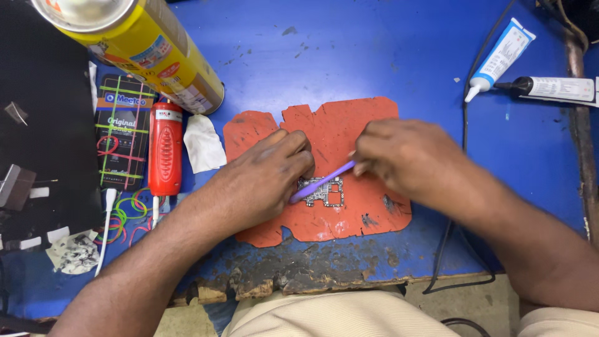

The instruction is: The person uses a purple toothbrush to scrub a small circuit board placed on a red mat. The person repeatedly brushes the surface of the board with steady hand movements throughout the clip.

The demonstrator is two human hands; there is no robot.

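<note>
Hands [337,165] over circuit board [323,191], orange mat [349,128], worn blue table [374,50].

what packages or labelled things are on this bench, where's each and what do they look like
Spray can: top left, lying tilted, yellow, colourful label.
Flat packet: left, black with green grid lines.
Red bottle: beside packet, upright-oblong, white label band.
White tube: top right, blue print.
Black-tipped tube: right edge, white label.

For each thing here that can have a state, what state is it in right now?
Left hand: resting on the circuit board, steadying it.
Right hand: gripping the purple tool.
Purple tool: held slanted, tip on the board.
Circuit board: flat on the orange mat.
Orange mat: flat, stained, ragged-edged.
Yellow can: lying on its side.
White tube: capped, lying flat.
Table: front edge worn.
</note>
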